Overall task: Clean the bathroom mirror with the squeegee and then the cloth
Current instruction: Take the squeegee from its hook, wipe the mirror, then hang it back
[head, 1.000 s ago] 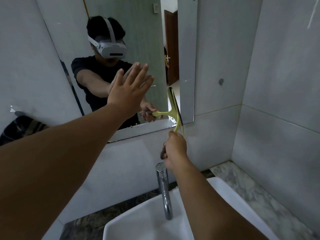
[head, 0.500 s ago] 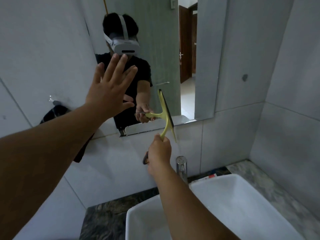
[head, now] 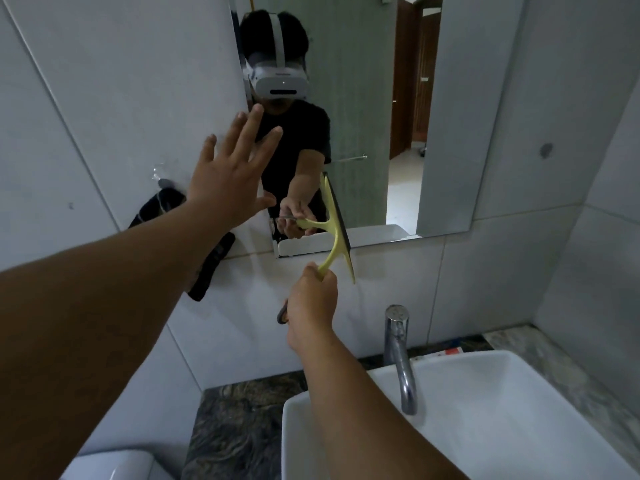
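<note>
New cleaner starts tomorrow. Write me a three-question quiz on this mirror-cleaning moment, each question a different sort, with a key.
1. True or false: the right hand grips the yellow squeegee by its handle.
2. Multiple choice: the left hand is
A. holding a cloth
B. open with fingers spread, raised near the mirror's left edge
C. resting on the faucet
3. Short answer: what hangs on the wall left of the mirror?

Key
1. True.
2. B.
3. A dark cloth, hanging from a hook, untouched.
</note>
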